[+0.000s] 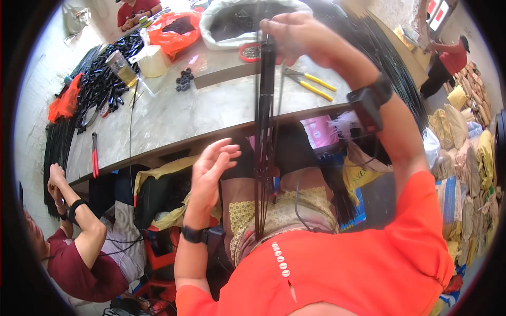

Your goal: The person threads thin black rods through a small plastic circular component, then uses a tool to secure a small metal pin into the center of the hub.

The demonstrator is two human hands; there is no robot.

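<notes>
A folded umbrella frame (266,100), a dark tube with thin black ribs, stands nearly upright before me. Its lower end rests at my lap and its upper part rises past the table edge. My right hand (295,39), slightly blurred, is raised over the table with its fingers closed round the upper part of the frame. Just left of the frame, my left hand (213,166) is held up, fingers apart and nothing in it. Yellow-handled pliers (311,84) lie on the table beside the frame. A small red dish (250,51) of tiny parts sits behind it.
The metal-topped table (174,116) holds red-handled pliers (95,155), black parts (184,79), a pile of black tubes (103,79), a jug (153,60), an orange bag (176,34) and a white sack (211,37). A co-worker (79,247) sits at left; sacks (458,158) pile up at right.
</notes>
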